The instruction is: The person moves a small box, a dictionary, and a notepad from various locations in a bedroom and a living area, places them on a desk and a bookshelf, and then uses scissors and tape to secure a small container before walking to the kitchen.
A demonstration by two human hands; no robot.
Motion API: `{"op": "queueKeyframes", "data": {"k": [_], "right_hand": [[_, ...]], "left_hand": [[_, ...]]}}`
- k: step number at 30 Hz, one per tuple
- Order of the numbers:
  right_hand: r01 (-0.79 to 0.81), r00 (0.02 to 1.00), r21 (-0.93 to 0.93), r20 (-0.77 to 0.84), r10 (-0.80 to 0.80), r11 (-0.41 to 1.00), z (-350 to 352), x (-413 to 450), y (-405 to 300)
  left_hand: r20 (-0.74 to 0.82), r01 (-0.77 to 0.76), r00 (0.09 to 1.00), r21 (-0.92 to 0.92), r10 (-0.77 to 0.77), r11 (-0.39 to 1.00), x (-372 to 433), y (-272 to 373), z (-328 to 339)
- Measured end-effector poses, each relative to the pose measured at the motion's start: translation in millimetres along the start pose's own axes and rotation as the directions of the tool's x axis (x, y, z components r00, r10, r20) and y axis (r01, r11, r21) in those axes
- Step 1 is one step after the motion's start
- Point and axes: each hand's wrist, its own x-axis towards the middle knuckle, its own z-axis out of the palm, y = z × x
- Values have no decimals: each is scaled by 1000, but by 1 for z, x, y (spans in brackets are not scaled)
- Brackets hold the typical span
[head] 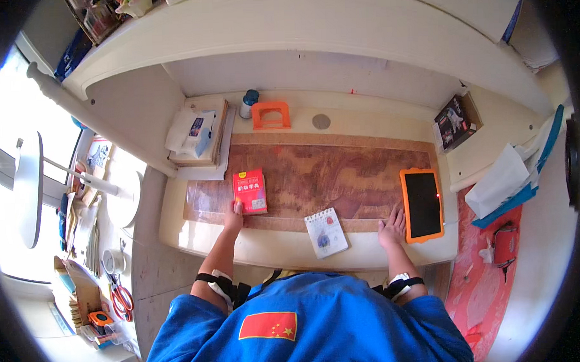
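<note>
My left hand (234, 217) grips the near left corner of a red pocket dictionary (248, 187), thumb over its cover, which bears writing. The dictionary is at the left part of a brown patterned desk mat (290, 176). My right hand (392, 227) rests palm down at the mat's near right edge, fingers spread and holding nothing. Just right of its fingertips lies a tablet in an orange case (422, 205), its screen dark. Between my hands, a spiral-bound notepad (326, 233) with a drawing on its top page lies slightly turned, partly over the mat's near edge.
At the back left, a pack of wipes (192, 131) tops a stack of books. Beside it stand a blue-lidded bottle (248, 105) and an orange stand (271, 115). A dark box (455, 122) leans at the back right. A white lamp (123, 199) and red-handled scissors (121, 301) are at left.
</note>
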Motion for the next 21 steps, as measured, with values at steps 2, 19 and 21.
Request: {"op": "queueKeyframes", "data": {"k": [2, 19, 21], "right_hand": [[-25, 996, 18, 91, 23, 1000, -4, 6, 2], [89, 692, 741, 435, -577, 665, -52, 36, -58], [-185, 655, 899, 414, -632, 397, -116, -24, -113]], "left_hand": [[-5, 21, 1000, 29, -21, 999, -3, 5, 0], [703, 306, 679, -532, 211, 790, -56, 102, -15], [701, 168, 645, -517, 303, 839, -68, 129, -13]]}}
